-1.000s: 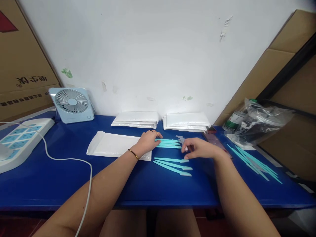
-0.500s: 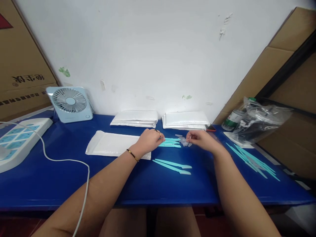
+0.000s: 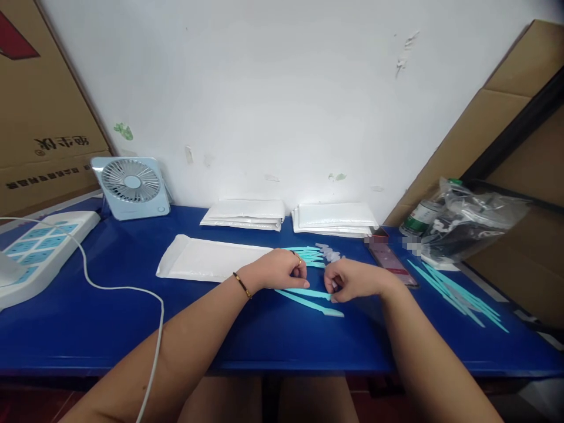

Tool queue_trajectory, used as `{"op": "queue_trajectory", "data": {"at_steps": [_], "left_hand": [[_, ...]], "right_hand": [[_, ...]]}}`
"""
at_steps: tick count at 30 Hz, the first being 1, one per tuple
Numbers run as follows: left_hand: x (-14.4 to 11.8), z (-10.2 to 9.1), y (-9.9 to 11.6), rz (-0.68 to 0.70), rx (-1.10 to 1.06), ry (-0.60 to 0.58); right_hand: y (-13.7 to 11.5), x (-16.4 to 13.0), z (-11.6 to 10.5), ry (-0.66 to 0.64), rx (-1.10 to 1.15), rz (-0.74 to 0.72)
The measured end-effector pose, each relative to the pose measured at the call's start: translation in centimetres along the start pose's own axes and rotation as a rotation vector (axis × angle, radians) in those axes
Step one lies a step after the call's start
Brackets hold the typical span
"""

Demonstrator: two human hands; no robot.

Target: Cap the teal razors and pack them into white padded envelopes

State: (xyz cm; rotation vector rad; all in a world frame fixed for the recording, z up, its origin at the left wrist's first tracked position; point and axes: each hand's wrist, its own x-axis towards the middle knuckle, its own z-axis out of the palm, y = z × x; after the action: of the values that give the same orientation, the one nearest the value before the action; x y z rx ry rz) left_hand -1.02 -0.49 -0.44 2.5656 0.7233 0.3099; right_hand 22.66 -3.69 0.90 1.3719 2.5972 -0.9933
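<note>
A teal eyebrow razor (image 3: 321,292) lies low over the blue table with both hands at it. My left hand (image 3: 278,271), fingers curled and thumb low, is closed at its handle. At its blade end my right hand (image 3: 356,278) pinches the tip, which the fingers hide. Nearer me is a second teal razor (image 3: 306,303) with a pale tip. Several more razors (image 3: 308,254) lie bunched behind my left hand, beside a small heap of clear plastic covers (image 3: 329,254).
A white padded mailer (image 3: 202,258) lies left of my left hand, with two stacks of mailers (image 3: 244,210) (image 3: 333,216) along the wall. A phone (image 3: 390,262), more razors (image 3: 460,295) and a bagged bottle (image 3: 458,217) are at right. Leftward are a fan (image 3: 133,187) and power strip (image 3: 42,252).
Both hands have come nearer me, the left from the bunched razors and the right from the clear covers, and now meet at a front razor. The phone shows more fully.
</note>
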Motion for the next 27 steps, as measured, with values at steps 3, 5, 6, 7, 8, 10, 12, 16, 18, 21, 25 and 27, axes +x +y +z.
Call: {"op": "queue_trajectory", "data": {"at_steps": [3,5,6,7,8,10,12,16,18,21,25,27], "left_hand": [[-0.1,0.3,0.3,-0.004,-0.033,-0.082],[0.1,0.4,0.3,-0.027,-0.003,-0.057],[0.2,0.4,0.3,-0.039,0.028,-0.022],[0.4,0.4,0.2,-0.049,0.070,0.026],[0.6,0.4,0.0,-0.059,0.120,0.079],[0.9,0.4,-0.6,-0.094,0.223,0.177],[1.1,0.3,-1.3,-0.147,0.306,0.244],[0.9,0.0,-1.3,-0.174,0.319,0.294],[0.4,-0.2,-0.5,-0.085,0.251,0.206],[-0.2,-0.1,1.2,0.068,0.153,-0.038],[-0.3,0.7,2.1,0.065,0.142,-0.131],[0.0,1.1,1.8,-0.015,0.134,-0.079]], "right_hand": [[0.0,0.3,0.1,0.058,0.014,-0.004],[0.1,0.1,-0.2,0.129,0.045,-0.010],[0.3,0.0,-0.4,0.172,0.062,-0.015],[0.5,-0.1,-0.6,0.221,0.076,-0.018],[0.8,-0.2,-0.8,0.275,0.085,-0.015],[1.8,-0.2,-1.1,0.382,0.082,0.030],[2.9,-0.1,-1.3,0.489,0.053,0.123],[4.3,0.2,-1.7,0.608,-0.055,0.236],[4.4,0.1,-1.9,0.648,-0.085,0.233],[4.1,-0.4,-2.2,0.674,-0.052,0.199],[3.2,-1.0,-2.2,0.565,0.127,0.119],[2.3,-1.1,-2.1,0.417,0.281,0.071]]}}
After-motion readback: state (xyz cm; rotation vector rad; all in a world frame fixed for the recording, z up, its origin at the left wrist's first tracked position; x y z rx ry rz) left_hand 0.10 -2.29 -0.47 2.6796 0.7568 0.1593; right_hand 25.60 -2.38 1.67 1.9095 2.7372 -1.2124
